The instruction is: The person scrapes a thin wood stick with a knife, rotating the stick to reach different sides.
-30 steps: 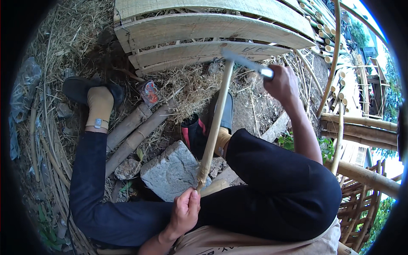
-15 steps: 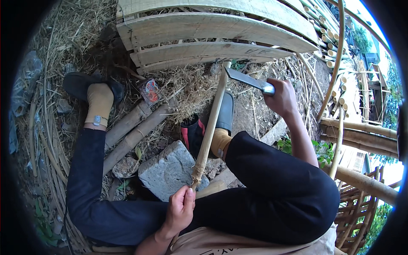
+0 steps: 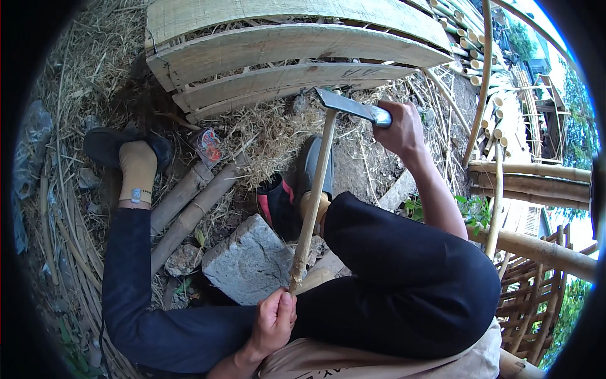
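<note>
My left hand is closed round the near end of a long, pale bamboo stick, low over my lap. The stick slopes up and away from me between my legs. My right hand grips the handle of a machete with a short, broad, dark blade and a shiny collar. The blade lies across the stick's far end, and it looks to be touching or just over it. The handle is mostly hidden in my fist.
A slatted wooden crate stands beyond the blade. A grey stone block lies between my legs, with thicker bamboo poles beside it. Cut bamboo poles are stacked at the right, near a woven basket. Straw covers the ground.
The machete and my right hand have shifted left, bringing the blade across the stick's far end. The stick's far tip sits slightly lower. The view has shifted somewhat too.
</note>
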Motion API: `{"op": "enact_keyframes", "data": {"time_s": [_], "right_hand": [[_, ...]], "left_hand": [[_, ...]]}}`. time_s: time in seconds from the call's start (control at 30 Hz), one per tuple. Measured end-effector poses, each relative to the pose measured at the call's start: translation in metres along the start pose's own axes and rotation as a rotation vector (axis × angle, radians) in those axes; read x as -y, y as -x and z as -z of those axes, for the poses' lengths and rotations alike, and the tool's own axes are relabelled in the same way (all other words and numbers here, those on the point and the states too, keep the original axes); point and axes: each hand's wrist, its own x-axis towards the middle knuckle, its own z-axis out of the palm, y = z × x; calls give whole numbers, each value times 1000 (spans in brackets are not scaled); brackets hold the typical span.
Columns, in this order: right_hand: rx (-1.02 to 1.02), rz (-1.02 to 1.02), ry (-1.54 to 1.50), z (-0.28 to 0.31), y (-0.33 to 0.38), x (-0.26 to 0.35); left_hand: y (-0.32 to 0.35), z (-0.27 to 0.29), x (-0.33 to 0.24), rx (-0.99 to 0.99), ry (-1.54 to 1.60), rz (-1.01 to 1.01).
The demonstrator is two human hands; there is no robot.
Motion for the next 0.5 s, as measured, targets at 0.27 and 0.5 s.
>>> {"op": "enact_keyframes", "data": {"time_s": [0.27, 0.5], "right_hand": [[-36, -23, 73, 7, -2, 2], [-177, -47, 82, 12, 5, -11]], "left_hand": [[3, 1, -13, 13, 210, 136], [4, 1, -12, 47, 96, 71]]}}
